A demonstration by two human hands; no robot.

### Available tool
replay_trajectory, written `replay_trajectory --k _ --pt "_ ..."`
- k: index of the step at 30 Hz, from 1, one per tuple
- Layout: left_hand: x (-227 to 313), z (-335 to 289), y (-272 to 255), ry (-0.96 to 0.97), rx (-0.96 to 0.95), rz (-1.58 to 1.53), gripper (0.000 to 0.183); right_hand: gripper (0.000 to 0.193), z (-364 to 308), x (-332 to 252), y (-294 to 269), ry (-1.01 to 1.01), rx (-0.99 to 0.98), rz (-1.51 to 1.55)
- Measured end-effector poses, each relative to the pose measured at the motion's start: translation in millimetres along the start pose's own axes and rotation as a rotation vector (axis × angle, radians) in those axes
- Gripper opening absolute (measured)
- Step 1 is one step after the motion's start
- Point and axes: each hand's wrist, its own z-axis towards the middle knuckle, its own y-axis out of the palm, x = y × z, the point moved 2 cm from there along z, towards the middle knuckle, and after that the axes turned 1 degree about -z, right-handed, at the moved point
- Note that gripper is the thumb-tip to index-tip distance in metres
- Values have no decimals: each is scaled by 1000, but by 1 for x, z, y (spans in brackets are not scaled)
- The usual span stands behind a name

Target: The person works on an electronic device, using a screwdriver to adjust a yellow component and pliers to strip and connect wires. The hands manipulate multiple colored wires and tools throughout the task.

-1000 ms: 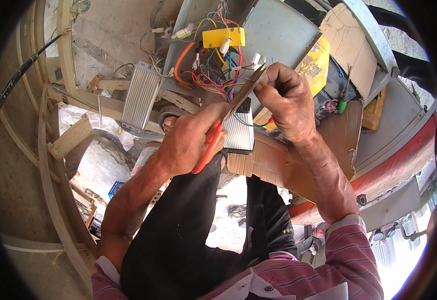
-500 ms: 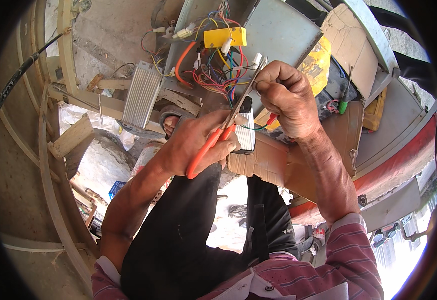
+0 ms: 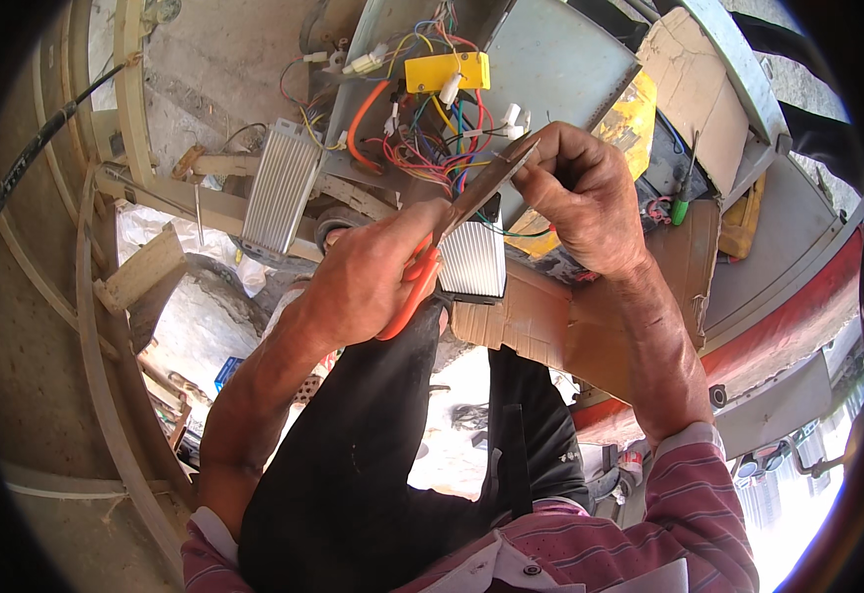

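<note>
My left hand [image 3: 358, 272] is closed round the orange handles of a pair of scissors [image 3: 491, 186], whose blades point up and to the right. At the blade tips, my right hand [image 3: 590, 198] is closed in a pinch. A thin green wire [image 3: 526, 234] runs into the right hand from a silver finned metal box [image 3: 473, 261]. What lies between its fingertips is mostly hidden. The finned box rests beside my knee, below the blades. Behind the scissors spreads a tangle of coloured wires [image 3: 422, 148] with white connectors [image 3: 513, 121].
A yellow box [image 3: 447, 72] sits over the wires. Another finned metal box [image 3: 282, 188] leans at the left. Cardboard [image 3: 639, 296] lies under my right forearm. A green-handled screwdriver [image 3: 680, 211] stands farther right. Wooden and metal framing [image 3: 86, 267] lines the left side.
The scissors have turned, showing their blades broader. My left hand has moved slightly up and left, uncovering more of the finned box. A red piece under my right hand is no longer visible.
</note>
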Motion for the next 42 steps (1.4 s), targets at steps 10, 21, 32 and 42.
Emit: replay_trajectory --k 10,21,32,42 --pt "1 -1 4 -28 -22 -134 39 5 1 3 8 46 16 152" --pt "3 1 5 -96 -123 -374 33 6 5 3 1 27 -101 291" --pt "6 1 3 -231 -250 -635 44 6 7 8 1 26 -123 337" --pt "1 -1 6 -47 -145 -335 45 10 3 4 6 15 -79 302"
